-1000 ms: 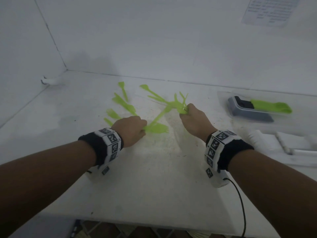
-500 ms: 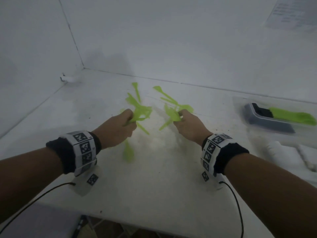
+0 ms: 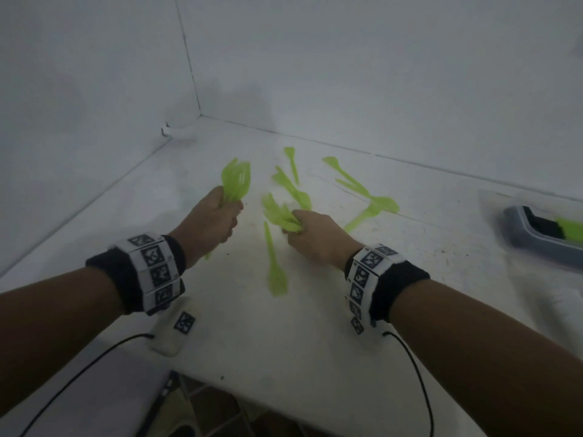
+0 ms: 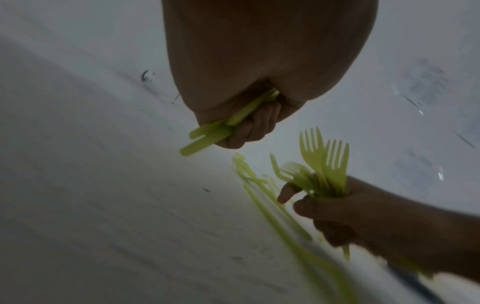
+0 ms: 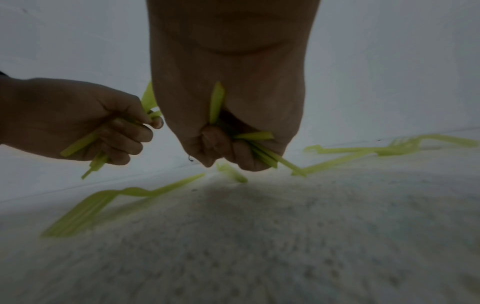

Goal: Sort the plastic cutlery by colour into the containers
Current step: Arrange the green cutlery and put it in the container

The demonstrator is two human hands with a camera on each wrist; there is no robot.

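Observation:
My left hand [image 3: 220,212] grips a bundle of green forks [image 3: 237,178], tines up, raised above the white table. Their handles [image 4: 207,135] stick out under its curled fingers [image 4: 249,127]. Just to the right, my right hand [image 3: 303,228] grips a second green bundle [image 3: 277,212], low over the table; in the left wrist view it shows as forks [image 4: 322,160]. A single green fork [image 3: 274,272] lies on the table between my wrists. More green pieces [image 3: 293,187] [image 3: 378,205] lie scattered behind my hands.
A grey container [image 3: 530,238] at the right edge holds green cutlery [image 3: 569,227]. White walls meet in a corner at the back left. The table's front edge [image 3: 252,395] runs below my wrists, with cables hanging from both wristbands.
Both hands have gathered green cutlery off the table and closed round it. My left hand has risen up and left with its forks. One fork now lies alone near the front.

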